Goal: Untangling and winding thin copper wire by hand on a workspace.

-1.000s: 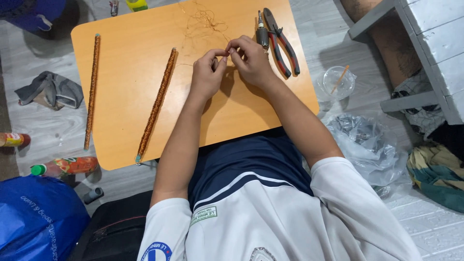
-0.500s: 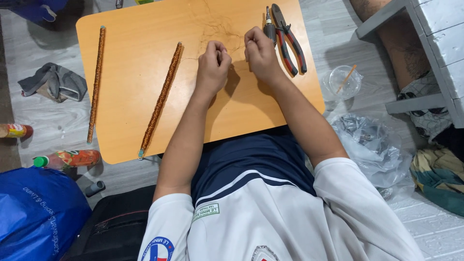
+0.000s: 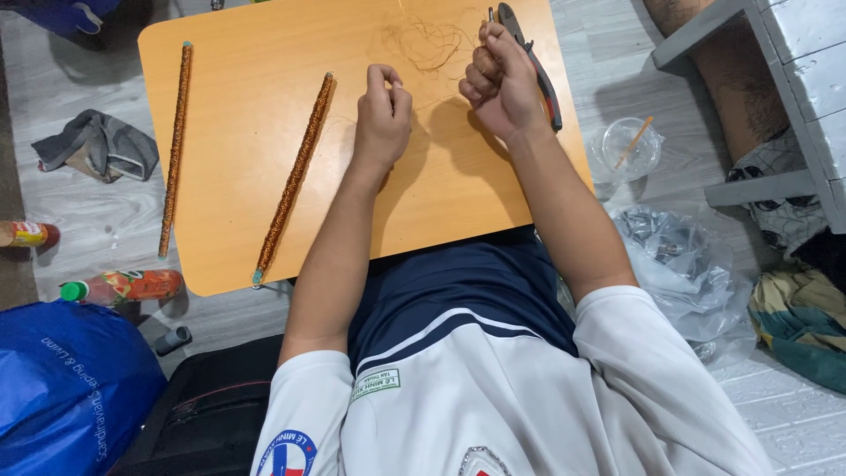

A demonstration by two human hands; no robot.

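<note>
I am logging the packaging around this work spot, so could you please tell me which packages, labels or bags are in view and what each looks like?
Bottle: floor, lower left, lying down; green cap, red-orange label.
Second bottle: left edge, partly cut off; red and yellow.
Blue bag: bottom left corner; soft, white lettering.
Plastic cup: floor right of the orange board; clear, stick inside.
Clear plastic bag: floor, right; crumpled.
Shirt patch: small white rectangle, green print.

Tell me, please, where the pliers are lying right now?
In the head view, the pliers lie at the orange board's far right edge, just right of the right hand, with the tangled wire to their left.
</note>
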